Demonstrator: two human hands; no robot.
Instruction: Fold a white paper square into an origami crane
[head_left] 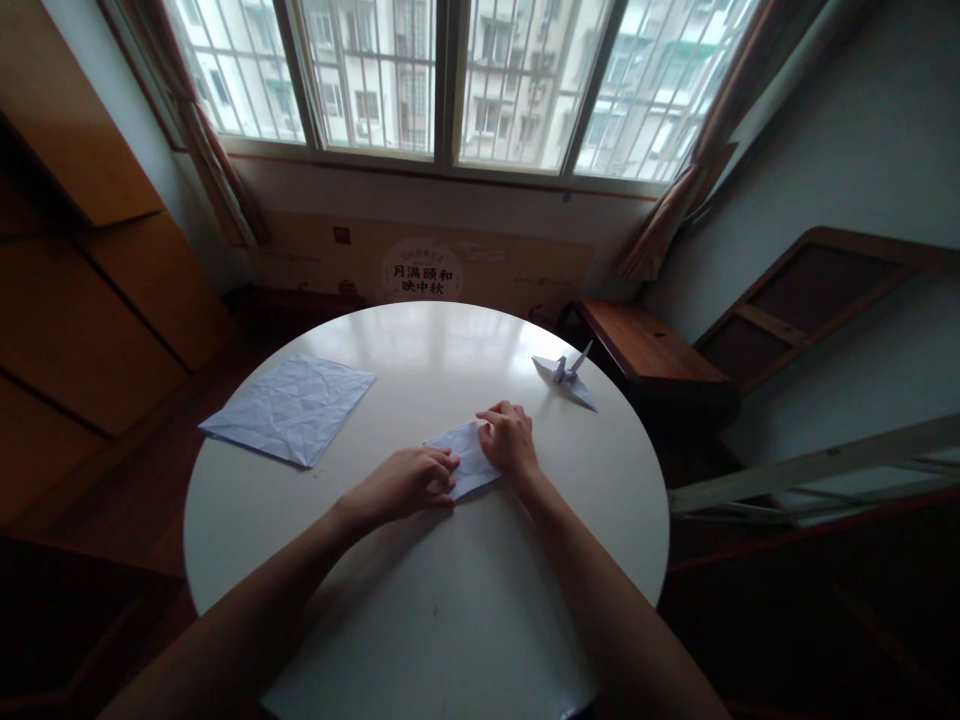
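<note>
A small folded sheet of pale paper (466, 462) lies on the round white table (450, 620), between my two hands. My left hand (416, 480) rests on its left side, fingers bent and closed at the paper's edge. Over the right side, my right hand (510, 440) presses down with curled fingers. Both hands hide parts of the sheet. A finished paper crane (568, 377) stands toward the table's right rim, wings spread. Toward the left rim lies a larger, creased square of paper (292, 410), almost flat.
Beyond the table, a long printed cardboard panel (315, 255) leans under the barred window (450, 90). A wooden stool or low bench (652, 345) stands at the right. Wooden cabinets (82, 330) fill the left side.
</note>
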